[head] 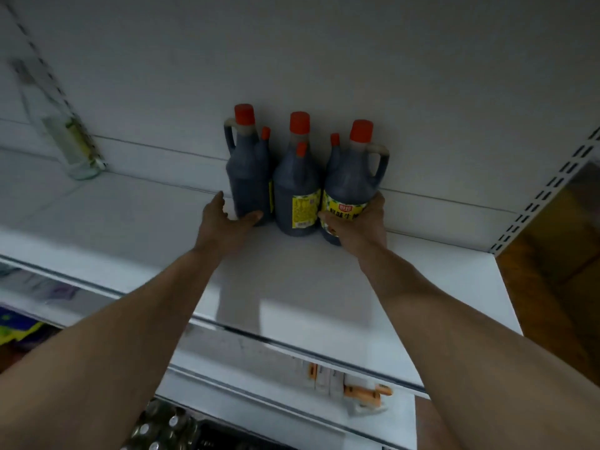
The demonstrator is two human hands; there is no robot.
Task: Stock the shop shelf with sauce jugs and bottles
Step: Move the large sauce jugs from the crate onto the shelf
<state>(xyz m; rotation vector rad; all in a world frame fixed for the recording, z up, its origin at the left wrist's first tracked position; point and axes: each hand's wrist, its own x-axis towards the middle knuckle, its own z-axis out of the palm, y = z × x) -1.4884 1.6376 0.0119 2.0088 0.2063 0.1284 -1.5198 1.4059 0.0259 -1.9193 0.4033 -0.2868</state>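
Three dark sauce jugs with red caps stand side by side at the back of the white shelf (pixel 311 287). Each jug has a small red-capped bottle attached at its neck. My left hand (pixel 224 222) touches the base of the left jug (pixel 248 177), thumb against its front and fingers spread along its left side. The middle jug (pixel 297 196) shows a yellow label. My right hand (pixel 360 225) grips the lower part of the right jug (pixel 349 183), fingers wrapped over its yellow label. Both handles point outward.
A clear bottle (pixel 73 144) stands blurred at the shelf's far left by a slotted upright. Another slotted upright (pixel 548 186) bounds the shelf on the right, with brown cardboard beyond. Price tags (pixel 328 378) hang on a lower shelf edge; several bottle tops show below.
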